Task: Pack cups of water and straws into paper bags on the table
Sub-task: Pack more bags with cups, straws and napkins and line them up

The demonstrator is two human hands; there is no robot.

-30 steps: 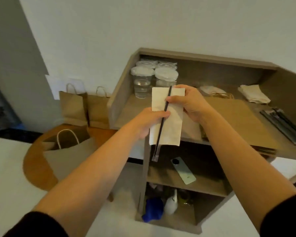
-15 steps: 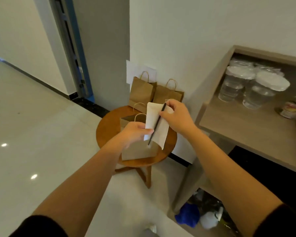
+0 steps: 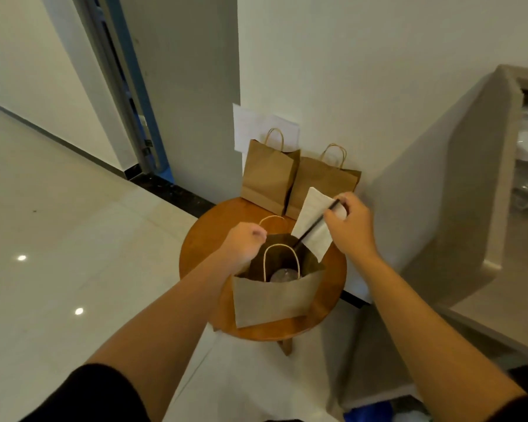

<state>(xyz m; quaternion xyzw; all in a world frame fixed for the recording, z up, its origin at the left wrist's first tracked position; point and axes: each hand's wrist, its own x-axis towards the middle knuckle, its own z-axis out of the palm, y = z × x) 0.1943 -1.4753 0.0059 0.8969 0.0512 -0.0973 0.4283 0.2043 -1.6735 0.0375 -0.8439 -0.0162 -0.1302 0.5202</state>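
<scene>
— Brown kraft paper bag (image 3: 275, 296) stands open on the round wooden counter (image 3: 333, 287), nearest me. What is inside?

— I can make out the clear lidded cup of water (image 3: 282, 275) at the bottom, under the front twine handle (image 3: 279, 257). My left hand (image 3: 244, 242) sits at the bag's rear left rim, fingers (image 3: 258, 234) curled; I judge it is pinching the paper edge to keep the mouth spread, though the grip itself is hidden.

— And the straw?

— My right hand (image 3: 346, 222) pinches the thin black straw (image 3: 316, 223) together with the white folded napkin (image 3: 313, 226), holding both at their upper end so they hang slanted, lower tips already at the bag's mouth. Held that way, they should slide in beside the cup.

— Anything else there?

— Two more brown paper bags (image 3: 269, 175) stand upright against the wall behind, touching each other, probably already packed; I cannot see into them.
</scene>
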